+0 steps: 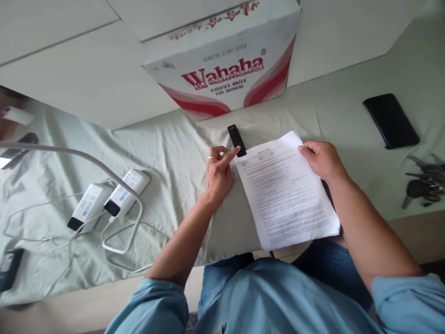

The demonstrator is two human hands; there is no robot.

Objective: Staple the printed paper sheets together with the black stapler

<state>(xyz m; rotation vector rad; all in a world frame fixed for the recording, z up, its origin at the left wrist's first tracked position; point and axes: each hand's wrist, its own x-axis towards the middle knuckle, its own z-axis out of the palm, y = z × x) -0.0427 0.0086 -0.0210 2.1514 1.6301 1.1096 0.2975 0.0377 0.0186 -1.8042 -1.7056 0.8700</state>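
Several stacked sheets of printed paper lie at a tilt before me, the lower edge reaching past the table's front. My right hand pinches their upper right edge between thumb and fingers. A slim black bar, stapler-like in shape, lies at the top left corner of the sheets. My left hand, with a ring on one finger, rests its outstretched index finger on the near end of that bar; its other fingers are bent and apart, gripping nothing visible. Whether the paper corner sits inside the bar cannot be seen.
A Wahaha water carton stands behind the sheets against white panels. To the left are two white boxy devices with cables and a bent grey tube. A black phone-like slab and keys lie at right on the green cloth.
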